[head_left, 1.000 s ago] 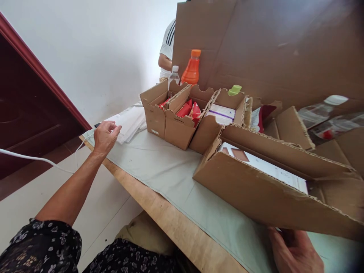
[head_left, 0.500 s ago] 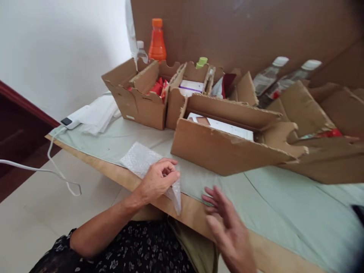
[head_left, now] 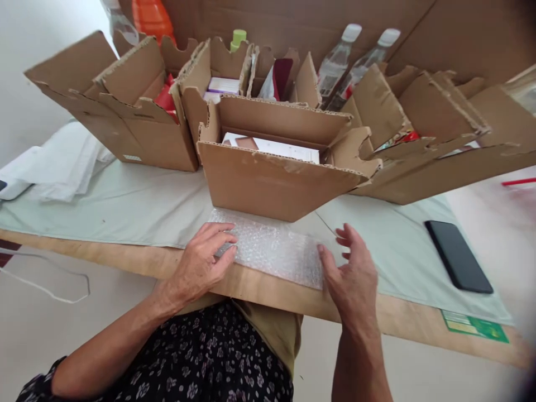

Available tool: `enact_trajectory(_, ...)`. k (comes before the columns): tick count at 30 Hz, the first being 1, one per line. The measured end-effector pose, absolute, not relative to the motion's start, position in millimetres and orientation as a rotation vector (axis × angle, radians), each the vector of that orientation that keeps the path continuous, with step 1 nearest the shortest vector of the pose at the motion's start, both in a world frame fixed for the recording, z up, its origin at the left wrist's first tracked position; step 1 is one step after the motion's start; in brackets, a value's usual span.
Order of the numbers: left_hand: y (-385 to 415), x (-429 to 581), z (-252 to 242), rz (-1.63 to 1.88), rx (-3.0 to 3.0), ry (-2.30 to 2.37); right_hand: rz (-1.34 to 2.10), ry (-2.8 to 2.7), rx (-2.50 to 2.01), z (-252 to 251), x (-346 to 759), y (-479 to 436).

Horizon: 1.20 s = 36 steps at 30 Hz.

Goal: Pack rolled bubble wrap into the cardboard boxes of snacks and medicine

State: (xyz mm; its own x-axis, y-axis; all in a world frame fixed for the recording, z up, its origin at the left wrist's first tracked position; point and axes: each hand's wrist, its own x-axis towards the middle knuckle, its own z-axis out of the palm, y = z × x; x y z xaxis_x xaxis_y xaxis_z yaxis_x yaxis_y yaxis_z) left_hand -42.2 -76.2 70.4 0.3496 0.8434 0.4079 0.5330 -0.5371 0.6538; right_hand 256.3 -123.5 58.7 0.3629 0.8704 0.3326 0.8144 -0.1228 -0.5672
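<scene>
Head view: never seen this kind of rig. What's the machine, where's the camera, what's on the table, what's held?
There's no machine: these are a person's own bare left hand and right hand. Every picture comes from one camera worn on the head, looking forward and down. Between the hands, a sheet of bubble wrap lies near the table's front edge. Neither hand clearly grips it; whether the fingertips touch it is hard to tell. Behind it stands a cardboard bin with a white box inside, with more bins around. A dark phone lies to the right on the pale cloth.
</scene>
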Motion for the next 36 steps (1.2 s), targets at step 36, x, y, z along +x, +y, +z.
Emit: enact_trajectory(36, -63.0, -64.8, 69.5, 0.795, 1.922, 1.611, 0.509, -1.344, -1.817, 55.2, 249.1, -137.0)
